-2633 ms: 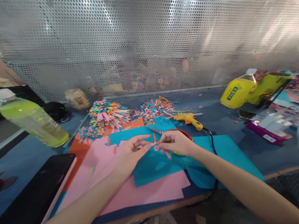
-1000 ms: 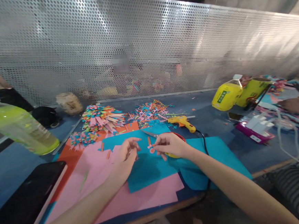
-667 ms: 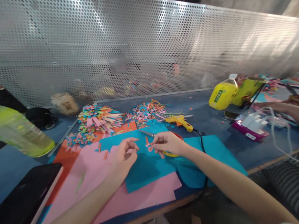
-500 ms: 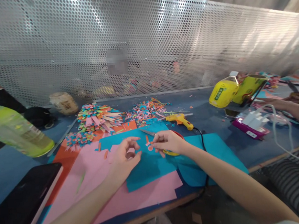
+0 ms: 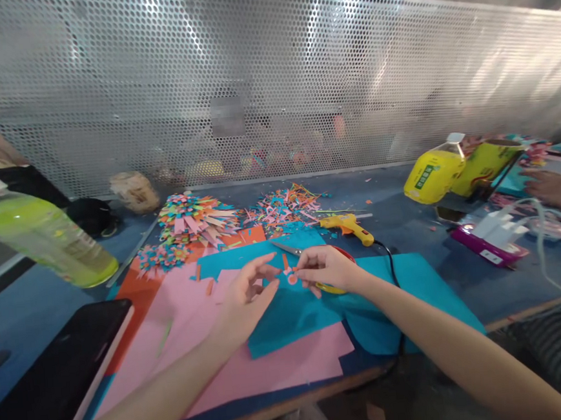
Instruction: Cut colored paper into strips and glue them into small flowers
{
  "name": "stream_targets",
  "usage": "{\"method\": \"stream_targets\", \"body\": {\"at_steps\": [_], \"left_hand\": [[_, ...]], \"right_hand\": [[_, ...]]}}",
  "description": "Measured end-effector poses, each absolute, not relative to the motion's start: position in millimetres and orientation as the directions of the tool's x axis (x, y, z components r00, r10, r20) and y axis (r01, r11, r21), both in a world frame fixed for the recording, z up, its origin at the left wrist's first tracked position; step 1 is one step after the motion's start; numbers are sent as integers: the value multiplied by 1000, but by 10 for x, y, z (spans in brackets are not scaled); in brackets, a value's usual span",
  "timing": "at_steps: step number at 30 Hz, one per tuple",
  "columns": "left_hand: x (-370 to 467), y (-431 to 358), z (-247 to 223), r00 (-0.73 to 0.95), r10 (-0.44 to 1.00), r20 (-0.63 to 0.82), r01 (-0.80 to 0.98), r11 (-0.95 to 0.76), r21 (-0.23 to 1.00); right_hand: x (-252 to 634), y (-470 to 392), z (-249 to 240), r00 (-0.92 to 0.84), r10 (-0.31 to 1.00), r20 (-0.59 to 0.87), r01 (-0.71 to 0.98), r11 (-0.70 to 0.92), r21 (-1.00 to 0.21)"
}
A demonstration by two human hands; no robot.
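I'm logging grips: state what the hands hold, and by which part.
Right hand pinches a small pinkish paper piece at its edge; left hand holds nothing visible.

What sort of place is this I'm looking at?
Probably a craft workshop or craft corner: a yellow glue gun, scissors and a pile of colorful cut strips share one table.

A perforated metal panel point(image 5: 268, 55) stood along the table's back edge. On the left were a white-capped bottle of yellow-green drink point(image 5: 44, 235), a black-faced smartphone point(image 5: 55, 376) and a clouded jar point(image 5: 134, 191). On the right, a green-labelled yellow bottle point(image 5: 428, 177) stood near a white cable point(image 5: 543, 260).
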State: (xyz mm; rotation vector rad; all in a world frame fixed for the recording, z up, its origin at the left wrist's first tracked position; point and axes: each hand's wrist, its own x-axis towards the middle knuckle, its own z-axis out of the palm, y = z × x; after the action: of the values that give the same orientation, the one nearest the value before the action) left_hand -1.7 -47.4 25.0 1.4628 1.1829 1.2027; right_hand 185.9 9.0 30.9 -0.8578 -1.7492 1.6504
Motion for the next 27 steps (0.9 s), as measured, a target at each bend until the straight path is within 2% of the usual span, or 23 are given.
{"method": "stream_targets", "body": {"at_steps": [8, 27], "left_hand": [[2, -501, 284, 104, 985, 136, 133, -149, 980], [-15, -484, 268, 106, 986, 128, 259, -152, 954]], "right_hand": [[1864, 68, 292, -644, 765, -18, 84, 47, -995], [1853, 37, 323, -656, 754, -40, 136, 66, -989]]}}
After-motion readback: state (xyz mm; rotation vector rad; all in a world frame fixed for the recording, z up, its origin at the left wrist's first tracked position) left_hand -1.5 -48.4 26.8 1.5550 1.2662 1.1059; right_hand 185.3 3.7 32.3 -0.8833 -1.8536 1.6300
